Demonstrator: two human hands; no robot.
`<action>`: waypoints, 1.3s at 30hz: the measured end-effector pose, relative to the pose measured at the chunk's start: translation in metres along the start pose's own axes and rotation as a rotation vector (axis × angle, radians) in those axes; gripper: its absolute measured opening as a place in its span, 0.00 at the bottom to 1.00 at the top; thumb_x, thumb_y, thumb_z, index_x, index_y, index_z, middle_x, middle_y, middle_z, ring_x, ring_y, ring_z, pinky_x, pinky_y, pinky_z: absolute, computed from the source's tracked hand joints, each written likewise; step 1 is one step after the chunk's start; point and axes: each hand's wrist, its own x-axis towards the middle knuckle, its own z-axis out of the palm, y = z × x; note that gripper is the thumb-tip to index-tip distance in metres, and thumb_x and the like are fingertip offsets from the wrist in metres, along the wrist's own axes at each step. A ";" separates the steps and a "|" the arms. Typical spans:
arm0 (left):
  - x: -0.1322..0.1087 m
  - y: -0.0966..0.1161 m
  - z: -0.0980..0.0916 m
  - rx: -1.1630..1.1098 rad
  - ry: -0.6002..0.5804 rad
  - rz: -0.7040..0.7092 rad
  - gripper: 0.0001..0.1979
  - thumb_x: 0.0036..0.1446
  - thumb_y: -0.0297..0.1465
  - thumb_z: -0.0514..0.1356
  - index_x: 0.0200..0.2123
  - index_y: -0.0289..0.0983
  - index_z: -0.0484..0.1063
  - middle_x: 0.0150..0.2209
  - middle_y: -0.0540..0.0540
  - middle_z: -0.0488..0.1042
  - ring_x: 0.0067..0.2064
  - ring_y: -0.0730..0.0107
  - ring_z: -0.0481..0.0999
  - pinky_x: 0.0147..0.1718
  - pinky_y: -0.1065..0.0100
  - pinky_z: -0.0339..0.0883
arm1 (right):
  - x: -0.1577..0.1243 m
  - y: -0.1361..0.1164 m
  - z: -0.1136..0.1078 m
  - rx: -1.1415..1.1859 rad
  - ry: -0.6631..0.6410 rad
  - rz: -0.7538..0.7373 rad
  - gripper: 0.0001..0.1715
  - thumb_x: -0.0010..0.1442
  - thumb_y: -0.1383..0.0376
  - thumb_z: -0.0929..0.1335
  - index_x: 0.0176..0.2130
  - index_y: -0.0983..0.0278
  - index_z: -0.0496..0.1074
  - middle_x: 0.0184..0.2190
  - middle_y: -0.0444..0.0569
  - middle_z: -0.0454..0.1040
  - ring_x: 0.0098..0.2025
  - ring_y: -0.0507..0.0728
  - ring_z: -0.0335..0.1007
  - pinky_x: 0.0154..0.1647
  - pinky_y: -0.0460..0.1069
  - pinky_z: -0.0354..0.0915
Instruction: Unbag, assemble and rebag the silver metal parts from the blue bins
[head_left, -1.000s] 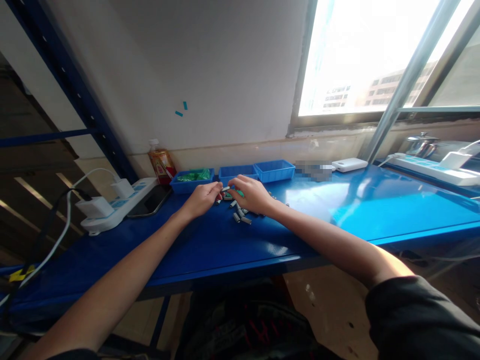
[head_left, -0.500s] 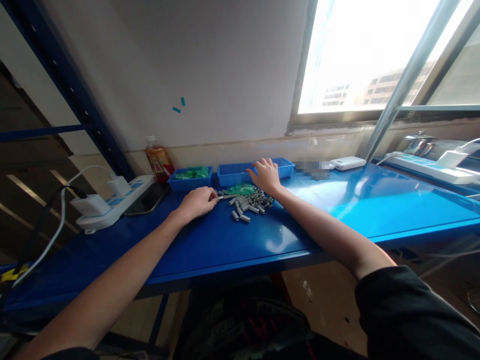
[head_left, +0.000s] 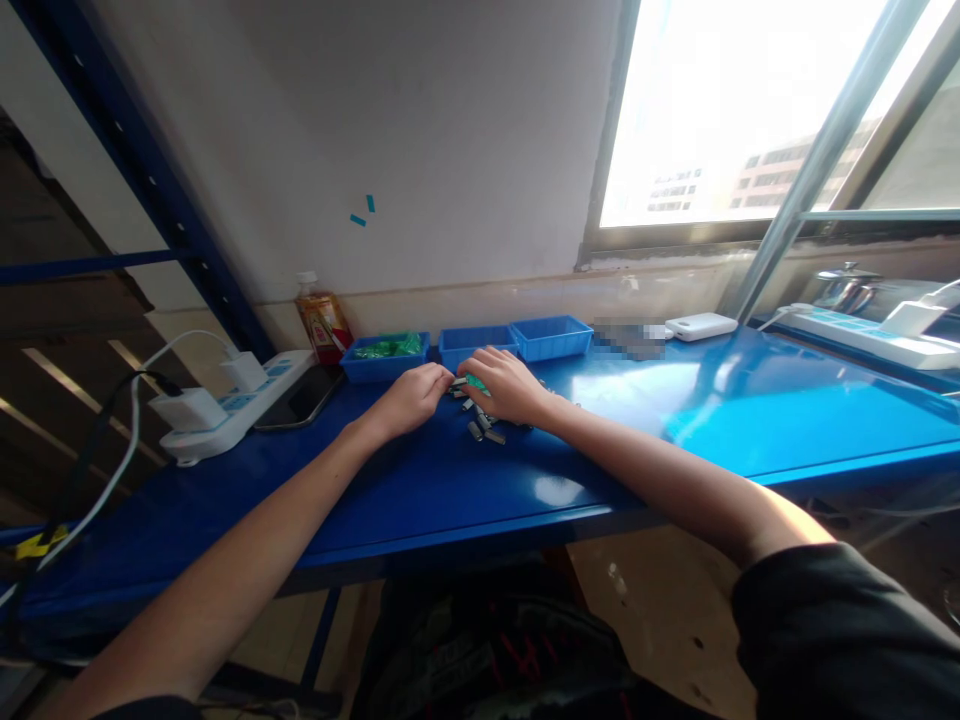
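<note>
On the blue table (head_left: 420, 490) lies a heap of small grey cylinder-like parts (head_left: 480, 425) beside some green pieces (head_left: 475, 381). My left hand (head_left: 412, 397) rests at the heap's left edge, fingers curled in a pinch on a small grey part. My right hand (head_left: 504, 384) lies over the heap, fingers bent down onto the parts and hiding most of them. The fingertips of both hands nearly meet. Three blue trays stand behind: the left tray (head_left: 384, 358) holds green pieces, the middle tray (head_left: 475, 343) and the right tray (head_left: 551, 338) show nothing I can make out.
A white power strip (head_left: 229, 405) with plugged chargers and a dark phone (head_left: 301, 398) lie at the left. A bottle (head_left: 322, 325) stands by the wall. A white power bank (head_left: 701, 326) and a second power strip (head_left: 862, 335) are at the right.
My right hand came back from the right blue tray to the heap and now covers it. My left hand shifted slightly toward the heap.
</note>
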 end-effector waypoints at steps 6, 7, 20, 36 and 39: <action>-0.001 0.002 -0.003 -0.042 -0.016 -0.025 0.18 0.64 0.39 0.45 0.36 0.36 0.71 0.36 0.44 0.75 0.39 0.63 0.74 0.40 0.66 0.66 | -0.001 -0.003 -0.001 0.027 0.031 0.059 0.15 0.66 0.59 0.61 0.41 0.65 0.72 0.37 0.52 0.70 0.41 0.58 0.62 0.42 0.50 0.56; -0.002 0.003 -0.003 -0.058 -0.014 -0.029 0.17 0.63 0.39 0.47 0.39 0.36 0.71 0.37 0.44 0.75 0.39 0.63 0.74 0.41 0.66 0.66 | 0.000 -0.002 0.000 0.038 0.034 0.086 0.16 0.67 0.59 0.60 0.40 0.65 0.72 0.36 0.52 0.71 0.41 0.57 0.62 0.43 0.50 0.57; -0.003 0.006 -0.003 -0.046 0.062 -0.037 0.18 0.65 0.39 0.44 0.38 0.37 0.69 0.34 0.44 0.75 0.37 0.63 0.73 0.37 0.67 0.64 | -0.001 -0.006 0.000 0.175 0.117 0.101 0.15 0.64 0.59 0.64 0.47 0.66 0.67 0.37 0.50 0.72 0.41 0.56 0.65 0.44 0.48 0.59; -0.003 -0.048 0.006 0.260 -0.153 -0.334 0.17 0.55 0.42 0.55 0.43 0.40 0.72 0.43 0.42 0.76 0.44 0.55 0.75 0.39 0.64 0.67 | 0.001 0.058 0.008 -0.170 0.019 0.482 0.20 0.63 0.57 0.63 0.49 0.67 0.69 0.45 0.60 0.70 0.49 0.66 0.59 0.45 0.57 0.58; -0.002 -0.043 0.004 0.241 -0.131 -0.336 0.12 0.53 0.35 0.56 0.40 0.40 0.73 0.40 0.43 0.77 0.41 0.58 0.76 0.37 0.66 0.67 | 0.000 0.036 0.008 -0.094 -0.017 0.368 0.19 0.63 0.56 0.63 0.48 0.65 0.70 0.43 0.57 0.71 0.48 0.64 0.61 0.46 0.55 0.58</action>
